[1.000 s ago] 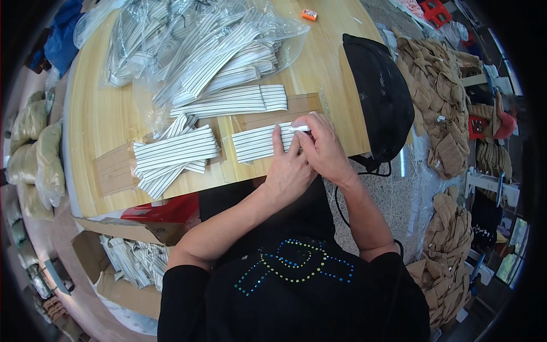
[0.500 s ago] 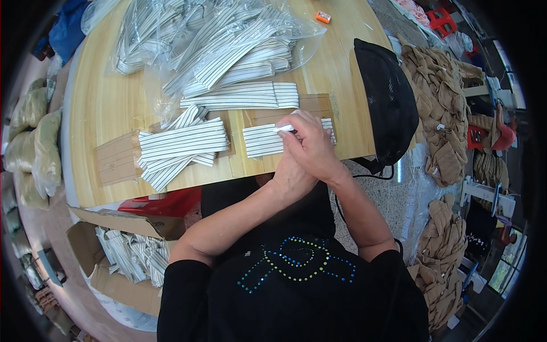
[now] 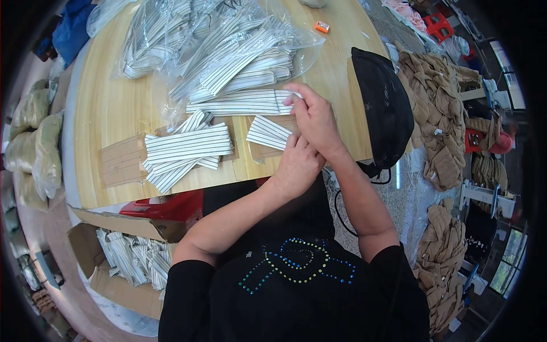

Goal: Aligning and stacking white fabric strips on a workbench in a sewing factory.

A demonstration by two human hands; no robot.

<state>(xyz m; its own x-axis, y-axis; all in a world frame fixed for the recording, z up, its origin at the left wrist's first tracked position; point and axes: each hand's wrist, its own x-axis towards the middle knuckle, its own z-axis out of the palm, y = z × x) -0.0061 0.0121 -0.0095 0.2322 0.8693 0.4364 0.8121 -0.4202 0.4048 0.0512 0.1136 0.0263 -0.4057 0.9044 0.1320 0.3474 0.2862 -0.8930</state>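
Note:
My left hand (image 3: 297, 165) presses on a small stack of white striped fabric strips (image 3: 269, 132) that lies on a brown cardboard sheet (image 3: 257, 151) near the table's front edge. My right hand (image 3: 314, 117) is lifted just above it, with its fingertips pinching the end of a longer bundle of striped strips (image 3: 239, 104). Another stack of striped strips (image 3: 185, 149) lies to the left on a second cardboard piece (image 3: 121, 159).
Clear plastic bags of more striped strips (image 3: 216, 51) cover the far side of the wooden table (image 3: 108, 102). A black mesh bag (image 3: 383, 108) sits at the right edge, an orange small object (image 3: 322, 27) far back. A cardboard box of strips (image 3: 128, 259) stands lower left, beige fabric piles (image 3: 436, 119) right.
My right hand has risen from the small stack to the end of the longer bundle behind it. My left hand has stayed on the small stack.

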